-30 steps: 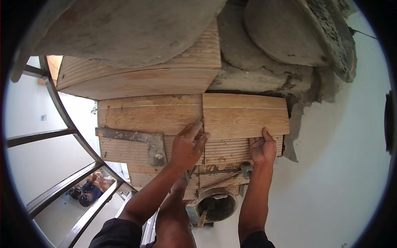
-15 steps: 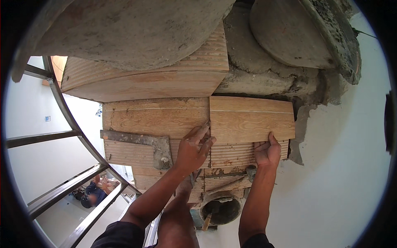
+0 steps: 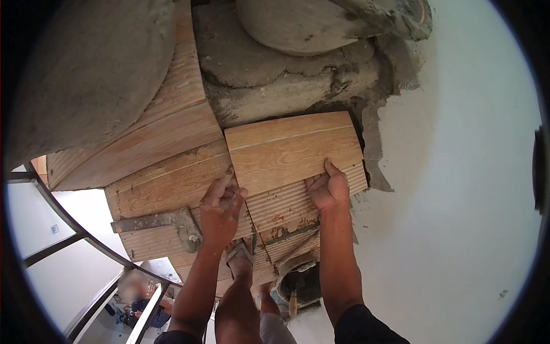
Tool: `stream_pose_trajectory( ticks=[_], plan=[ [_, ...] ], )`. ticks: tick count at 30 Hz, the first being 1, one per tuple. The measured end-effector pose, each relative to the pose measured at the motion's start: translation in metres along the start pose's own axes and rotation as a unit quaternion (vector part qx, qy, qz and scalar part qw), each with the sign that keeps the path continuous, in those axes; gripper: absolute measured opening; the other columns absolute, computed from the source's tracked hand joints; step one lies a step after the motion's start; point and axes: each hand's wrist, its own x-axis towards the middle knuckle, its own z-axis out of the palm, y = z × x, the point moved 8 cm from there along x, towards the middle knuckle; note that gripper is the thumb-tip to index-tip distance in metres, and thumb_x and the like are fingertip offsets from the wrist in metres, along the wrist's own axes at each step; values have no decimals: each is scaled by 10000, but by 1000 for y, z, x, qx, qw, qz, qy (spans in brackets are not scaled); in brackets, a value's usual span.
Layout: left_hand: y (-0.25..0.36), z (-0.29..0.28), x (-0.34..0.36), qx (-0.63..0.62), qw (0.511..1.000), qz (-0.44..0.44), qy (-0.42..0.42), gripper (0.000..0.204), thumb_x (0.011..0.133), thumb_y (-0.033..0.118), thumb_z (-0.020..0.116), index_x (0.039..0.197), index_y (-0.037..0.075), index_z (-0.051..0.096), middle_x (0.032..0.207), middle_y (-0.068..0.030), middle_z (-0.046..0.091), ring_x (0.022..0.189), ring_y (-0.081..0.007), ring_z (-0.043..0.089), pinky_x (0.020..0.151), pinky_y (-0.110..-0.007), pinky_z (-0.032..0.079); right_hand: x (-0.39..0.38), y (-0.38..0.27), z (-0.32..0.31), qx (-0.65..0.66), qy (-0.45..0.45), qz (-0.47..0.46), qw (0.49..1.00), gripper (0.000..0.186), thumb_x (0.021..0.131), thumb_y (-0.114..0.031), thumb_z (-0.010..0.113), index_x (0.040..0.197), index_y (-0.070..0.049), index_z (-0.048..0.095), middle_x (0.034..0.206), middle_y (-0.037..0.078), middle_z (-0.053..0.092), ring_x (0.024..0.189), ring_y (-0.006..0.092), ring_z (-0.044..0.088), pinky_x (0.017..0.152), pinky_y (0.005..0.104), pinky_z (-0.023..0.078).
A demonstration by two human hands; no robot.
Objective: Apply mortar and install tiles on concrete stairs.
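Note:
A wood-grain tile (image 3: 295, 150) with a pale line along it lies on the stair tread, its far edge beside rough mortar. My right hand (image 3: 330, 188) grips its near edge, thumb on top and fingers curled underneath. At the tile's near left corner, my left hand (image 3: 220, 202) has its fingers bent against the edge, along the joint with the neighbouring tile (image 3: 166, 178). Left of that hand, a mortar-stained metal square (image 3: 186, 228) rests across the steps. Ribbed tile nosing (image 3: 281, 200) shows below the held tile.
Large grey mortar-coated pans (image 3: 97, 74) fill the upper left and top. A bucket (image 3: 312, 281) with a wooden-handled tool stands lower down, near my legs. A metal railing (image 3: 86, 235) runs along the left, with another person (image 3: 146, 301) beyond it. A white wall (image 3: 447, 200) borders the right.
The view has swung, so the stairs look tilted and shifted left. Both hands keep their places at the tile, and the tile stays about where it was on the tread.

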Motion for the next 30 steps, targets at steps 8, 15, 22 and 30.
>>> stream_pose_trajectory(
  ticks=[8, 15, 22, 30],
  plan=[
    [-3, 0, 5, 9, 1000, -21, -9, 461, 967, 51, 760, 1411, -10, 653, 1092, -99, 682, 911, -165, 651, 817, -310, 547, -7, -2, 10, 28, -2, 11, 1000, 415, 1137, -196, 487, 1501, 0, 440, 1471, 187, 559, 1369, 335, 559, 1202, 520, 447],
    [-4, 5, 1, 7, 1000, -15, -7, 449, 976, 54, 761, 1401, -32, 646, 1154, -70, 685, 935, -144, 655, 838, -295, 554, 2, -10, 14, 38, -13, -12, 999, 407, 1138, -205, 488, 1497, -16, 453, 1473, 193, 557, 1380, 351, 542, 1216, 525, 421],
    [-10, 6, 4, 69, 997, -40, -8, 453, 963, 92, 781, 1376, -40, 653, 1114, -123, 705, 905, -166, 649, 834, -307, 550, 15, -1, 6, 32, -56, 56, 996, 421, 1131, -210, 480, 1500, -8, 452, 1502, 188, 543, 1362, 332, 551, 1205, 504, 432],
    [-10, 5, 5, 17, 998, -55, -25, 500, 981, 147, 784, 1393, -83, 617, 1105, -128, 725, 923, -178, 670, 837, -327, 558, -6, -12, 20, -9, -35, -4, 999, 467, 1124, -226, 478, 1518, 20, 434, 1546, 205, 503, 1426, 355, 508, 1216, 499, 427]
  ],
)
